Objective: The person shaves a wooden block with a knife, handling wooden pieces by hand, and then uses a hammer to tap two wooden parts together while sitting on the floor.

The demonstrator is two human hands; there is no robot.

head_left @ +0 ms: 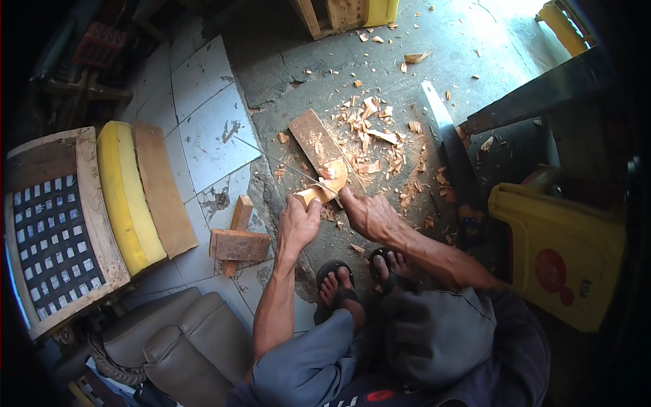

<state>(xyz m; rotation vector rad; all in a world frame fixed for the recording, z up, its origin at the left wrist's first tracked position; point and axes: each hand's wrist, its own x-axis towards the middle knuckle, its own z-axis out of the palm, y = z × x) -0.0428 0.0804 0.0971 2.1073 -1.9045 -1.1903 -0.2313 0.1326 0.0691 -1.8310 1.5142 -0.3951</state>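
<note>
My left hand is closed around the near end of a curved, pale carved piece of wood. Its far end rests on or just over a flat brown board on the floor. Against the wood lies a long thin metal tool, perhaps a round file or a blade seen edge-on. It points away to the left, and its near end runs to my right hand, whose fingers are curled around it. Its handle is hidden by the hand.
Wood shavings litter the concrete. A saw-like long blade lies at right, beside a yellow plastic stool. A wooden mallet sits on the tiles. Left are yellow foam and a webbed wooden frame.
</note>
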